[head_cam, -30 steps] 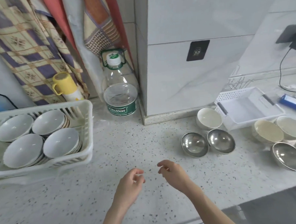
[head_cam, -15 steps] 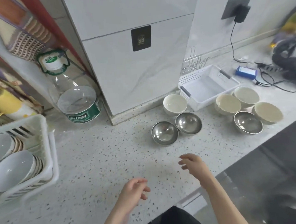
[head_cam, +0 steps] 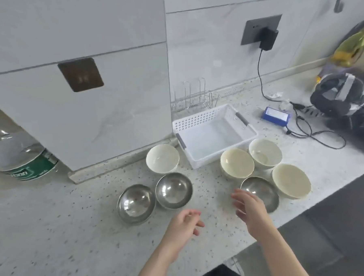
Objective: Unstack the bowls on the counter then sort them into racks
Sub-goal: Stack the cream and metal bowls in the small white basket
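Seven bowls are sitting singly on the speckled counter (head_cam: 55, 229), none nested in another, so the unstacking is looking finished, as far as this view shows. The white basket (head_cam: 214, 136) is lying empty, so the sorting of these bowls is apparently yet to begin.

Taking the basket as landmark: a cream bowl (head_cam: 162, 158) is standing just left of its near corner, and in front of that bowl two steel bowls (head_cam: 173, 190) (head_cam: 136, 203) are sitting side by side, rims touching or nearly so. In front of the basket's right half, three cream bowls (head_cam: 237, 163) (head_cam: 265, 153) (head_cam: 291, 180) are clustering around a third steel bowl (head_cam: 262, 191). A wire rack (head_cam: 193, 95) is standing behind the basket against the wall.

The steel bowls are looking thin, shiny and rounded, likely slippery; the cream ones are looking thicker, matte and deeper. The basket is plastic, with perforated walls and grey handles.

The left hand (head_cam: 184, 225) is hovering in front of the two steel bowls, fingers loosely curled, holding nothing. The right hand (head_cam: 249, 208) is reaching with fingers spread toward the third steel bowl, overlapping its near rim in view; whether it is touching, I cannot tell.
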A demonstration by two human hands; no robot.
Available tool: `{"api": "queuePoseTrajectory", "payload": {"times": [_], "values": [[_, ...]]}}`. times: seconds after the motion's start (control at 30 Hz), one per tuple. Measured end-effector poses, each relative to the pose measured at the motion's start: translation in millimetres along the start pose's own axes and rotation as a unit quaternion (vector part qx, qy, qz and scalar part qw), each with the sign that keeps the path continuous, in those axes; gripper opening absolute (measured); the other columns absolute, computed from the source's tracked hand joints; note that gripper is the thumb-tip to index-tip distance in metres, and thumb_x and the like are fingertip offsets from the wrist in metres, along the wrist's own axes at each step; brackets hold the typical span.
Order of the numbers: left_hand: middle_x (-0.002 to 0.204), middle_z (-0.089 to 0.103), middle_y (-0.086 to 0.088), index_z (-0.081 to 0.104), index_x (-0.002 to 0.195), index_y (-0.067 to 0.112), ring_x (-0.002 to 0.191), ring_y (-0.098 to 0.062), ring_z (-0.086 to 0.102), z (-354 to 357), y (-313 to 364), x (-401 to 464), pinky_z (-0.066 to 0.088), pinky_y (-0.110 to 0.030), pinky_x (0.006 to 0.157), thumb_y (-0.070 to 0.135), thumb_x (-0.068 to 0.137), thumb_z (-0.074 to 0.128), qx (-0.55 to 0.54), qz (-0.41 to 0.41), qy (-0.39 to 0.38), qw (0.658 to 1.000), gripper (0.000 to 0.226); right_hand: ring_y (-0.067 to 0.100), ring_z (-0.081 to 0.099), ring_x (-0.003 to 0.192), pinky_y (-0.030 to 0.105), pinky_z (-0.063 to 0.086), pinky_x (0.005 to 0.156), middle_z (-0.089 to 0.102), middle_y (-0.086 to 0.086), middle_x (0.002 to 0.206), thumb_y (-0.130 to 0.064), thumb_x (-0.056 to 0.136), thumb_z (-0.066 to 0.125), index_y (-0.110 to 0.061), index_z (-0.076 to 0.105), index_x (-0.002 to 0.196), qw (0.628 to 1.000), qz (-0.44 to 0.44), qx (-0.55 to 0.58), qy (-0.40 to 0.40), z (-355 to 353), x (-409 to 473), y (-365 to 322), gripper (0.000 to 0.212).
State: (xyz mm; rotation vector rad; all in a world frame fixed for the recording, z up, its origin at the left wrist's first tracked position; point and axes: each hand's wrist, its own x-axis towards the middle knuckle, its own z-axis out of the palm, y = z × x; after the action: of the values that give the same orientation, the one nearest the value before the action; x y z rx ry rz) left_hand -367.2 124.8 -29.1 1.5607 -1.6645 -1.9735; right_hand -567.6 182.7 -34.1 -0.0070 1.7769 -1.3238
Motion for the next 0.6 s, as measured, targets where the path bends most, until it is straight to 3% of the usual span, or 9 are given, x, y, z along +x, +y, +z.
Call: {"api": "queuePoseTrajectory", "payload": {"times": [0.1, 0.3, 0.4, 0.5, 0.6], "values": [[0.098, 0.073, 0.008, 0.057, 0.119, 0.029, 0.068, 0.0, 0.063, 48, 32, 32, 0.041, -0.015, 0.058, 0.028, 0.099, 0.047, -0.009, 0.003, 0.024, 1.0, 0.022, 0.014, 0.06, 0.069, 0.026, 0.045, 0.06, 0.072, -0.003, 0.076, -0.006, 0.09, 0.058, -0.016, 0.072, 0.095, 0.999, -0.014, -0.037, -0.03, -29, 24, -28, 0.018], [0.102, 0.067, 0.004, 0.037, 0.142, 0.022, 0.077, -0.011, 0.064, 98, 68, 81, 0.044, -0.021, 0.065, 0.03, 0.099, 0.048, 0.003, -0.011, 0.043, 0.999, 0.045, 0.016, 0.064, 0.073, 0.023, 0.044, 0.062, 0.073, 0.002, 0.081, -0.008, 0.095, 0.053, -0.016, 0.068, 0.102, 0.991, -0.088, -0.096, -0.022, -79, 59, -58, 0.018], [0.101, 0.067, 0.006, 0.029, 0.147, 0.023, 0.072, -0.01, 0.064, 107, 79, 97, 0.041, -0.02, 0.06, 0.035, 0.098, 0.051, 0.0, -0.017, 0.057, 0.998, 0.055, 0.016, 0.063, 0.079, 0.025, 0.045, 0.065, 0.071, 0.002, 0.091, -0.011, 0.095, 0.053, -0.018, 0.064, 0.108, 0.988, -0.117, -0.1, 0.007, -100, 73, -67, 0.018], [0.105, 0.069, 0.004, 0.032, 0.145, 0.022, 0.068, -0.012, 0.064, 113, 87, 112, 0.042, -0.023, 0.058, 0.038, 0.093, 0.057, -0.037, -0.033, 0.078, 0.996, 0.06, 0.016, 0.058, 0.096, 0.031, 0.042, 0.077, 0.063, -0.008, 0.105, -0.017, 0.095, 0.051, -0.027, 0.058, 0.113, 0.979, -0.157, -0.115, 0.064, -122, 84, -73, 0.022], [0.11, 0.07, -0.002, 0.038, 0.137, 0.02, 0.065, -0.011, 0.063, 119, 92, 123, 0.041, -0.016, 0.042, 0.033, 0.092, 0.059, -0.068, -0.047, 0.106, 0.991, 0.052, 0.014, 0.054, 0.099, 0.033, 0.039, 0.081, 0.059, -0.009, 0.108, -0.02, 0.096, 0.051, -0.028, 0.054, 0.121, 0.969, -0.174, -0.135, 0.108, -144, 94, -74, 0.027]]}}
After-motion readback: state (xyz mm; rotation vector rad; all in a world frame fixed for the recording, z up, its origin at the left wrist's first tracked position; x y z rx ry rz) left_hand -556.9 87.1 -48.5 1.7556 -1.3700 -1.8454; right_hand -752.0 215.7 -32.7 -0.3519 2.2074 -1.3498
